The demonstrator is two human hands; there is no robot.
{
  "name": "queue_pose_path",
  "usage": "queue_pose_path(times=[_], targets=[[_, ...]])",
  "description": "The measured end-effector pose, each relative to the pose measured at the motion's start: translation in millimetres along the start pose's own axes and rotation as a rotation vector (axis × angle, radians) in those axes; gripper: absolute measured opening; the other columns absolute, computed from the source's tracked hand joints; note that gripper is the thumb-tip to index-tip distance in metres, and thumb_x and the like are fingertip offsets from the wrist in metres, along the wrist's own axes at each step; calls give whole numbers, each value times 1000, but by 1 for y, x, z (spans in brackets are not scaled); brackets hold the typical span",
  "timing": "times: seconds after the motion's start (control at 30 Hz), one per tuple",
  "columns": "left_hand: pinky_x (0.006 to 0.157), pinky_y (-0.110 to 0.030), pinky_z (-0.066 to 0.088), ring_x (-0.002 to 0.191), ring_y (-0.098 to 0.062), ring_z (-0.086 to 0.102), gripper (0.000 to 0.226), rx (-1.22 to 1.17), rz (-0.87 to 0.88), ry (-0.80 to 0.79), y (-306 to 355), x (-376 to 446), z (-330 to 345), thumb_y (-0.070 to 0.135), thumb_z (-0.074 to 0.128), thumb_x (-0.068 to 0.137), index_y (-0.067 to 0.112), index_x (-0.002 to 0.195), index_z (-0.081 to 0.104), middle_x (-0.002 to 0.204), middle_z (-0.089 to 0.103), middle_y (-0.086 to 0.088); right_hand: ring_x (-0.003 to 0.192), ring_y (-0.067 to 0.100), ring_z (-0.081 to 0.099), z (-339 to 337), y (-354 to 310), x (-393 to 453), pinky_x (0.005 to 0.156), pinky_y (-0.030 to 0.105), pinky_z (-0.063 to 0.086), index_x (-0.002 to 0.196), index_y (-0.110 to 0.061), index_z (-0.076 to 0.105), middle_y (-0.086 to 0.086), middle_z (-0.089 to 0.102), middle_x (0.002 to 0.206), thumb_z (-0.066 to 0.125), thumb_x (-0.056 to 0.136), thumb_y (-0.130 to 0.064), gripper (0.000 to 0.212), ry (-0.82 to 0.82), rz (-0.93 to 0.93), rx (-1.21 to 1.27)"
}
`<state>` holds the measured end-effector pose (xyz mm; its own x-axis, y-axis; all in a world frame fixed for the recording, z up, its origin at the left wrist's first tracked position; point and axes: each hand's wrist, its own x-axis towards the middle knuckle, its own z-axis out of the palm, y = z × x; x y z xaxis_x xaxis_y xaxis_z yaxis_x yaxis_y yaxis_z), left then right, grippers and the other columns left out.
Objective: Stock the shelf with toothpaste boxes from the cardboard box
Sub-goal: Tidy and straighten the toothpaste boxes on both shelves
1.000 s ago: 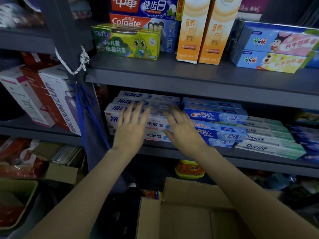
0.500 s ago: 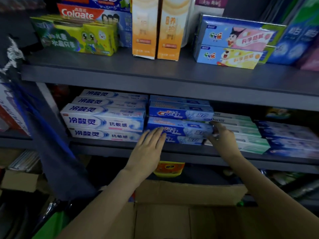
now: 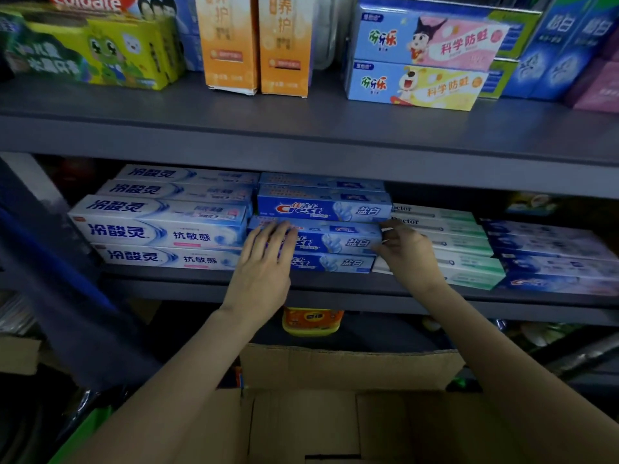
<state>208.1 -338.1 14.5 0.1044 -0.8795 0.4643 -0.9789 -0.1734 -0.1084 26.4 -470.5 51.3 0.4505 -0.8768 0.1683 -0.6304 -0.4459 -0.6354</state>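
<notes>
Both hands (image 3: 330,259) higher on Crest boxes (image 3: 335,241) than before.

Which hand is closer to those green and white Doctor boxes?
The right hand: it sits at the Doctor boxes, overlapping their left ends. The left hand lies across the Crest boxes, farther left.

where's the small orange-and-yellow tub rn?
Head view, lower centre: the orange-and-yellow tub sits in the dark bay under the middle shelf, just below the Crest stack and above the cardboard box's rear flap.
</notes>
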Motion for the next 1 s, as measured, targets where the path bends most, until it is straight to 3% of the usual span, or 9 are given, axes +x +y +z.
queue_pose_path(times=[0.07,0.17,0.23,0.3,0.37,0.43,0.63,0.8,1.0], targets=[[105,-46,35,115,-34,54,74,7,-3,5,1,0,3,6,76,58,2,125,46,124,57,-16,93,25,66,2,1,0,83,28,51,119,-2,55,14,69,102,65,86,-11,35,3,7,-8],[106,-43,24,118,-33,47,73,-5,-1,41,0,-2,7,3,73,60,3,126,42,125,55,-17,86,17,64,4,3,-3,77,20,48,112,1,58,12,68,97,68,84,-12,31,51,38,74],[107,-44,22,119,-32,40,73,-11,-3,54,-2,-2,9,2,71,61,3,127,41,126,54,-18,80,15,62,-1,3,-3,73,23,50,109,-1,59,9,67,93,68,85,-15,29,166,44,145],[108,-44,23,120,-31,38,74,-6,-7,53,-3,-3,10,3,71,61,3,128,41,128,53,-18,90,21,63,-9,3,5,72,26,47,117,-4,55,10,65,103,63,88,-15,32,252,3,155],[107,-46,30,122,-33,41,76,16,-13,30,-1,-5,11,6,71,62,3,130,39,130,52,-18,105,25,59,-13,2,18,79,26,46,130,-7,48,12,59,121,60,90,-12,42,167,-59,116],[104,-49,35,123,-36,45,77,27,-22,9,2,-7,12,7,71,63,2,132,38,133,50,-19,110,27,57,-12,0,32,84,25,44,133,-8,46,13,56,126,60,89,-10,45,76,-82,76],[104,-50,36,122,-36,49,83,74,-11,-1,2,-7,11,9,77,59,1,133,39,133,50,-19,89,28,63,-19,-3,42,73,26,46,118,-6,56,10,60,111,67,84,-5,36,39,-54,121],[105,-48,34,123,-32,38,79,56,-44,58,3,-13,10,8,75,61,2,133,42,134,45,-20,77,21,61,-28,-2,36,57,5,45,111,-2,59,1,56,102,66,84,-5,28,-18,-88,207],[101,-47,35,116,-29,38,67,-28,-39,214,3,-5,-3,8,68,67,8,128,40,131,34,-13,83,20,62,-36,-2,33,73,17,53,112,-7,59,0,56,104,65,85,-4,28,-74,-127,193]])
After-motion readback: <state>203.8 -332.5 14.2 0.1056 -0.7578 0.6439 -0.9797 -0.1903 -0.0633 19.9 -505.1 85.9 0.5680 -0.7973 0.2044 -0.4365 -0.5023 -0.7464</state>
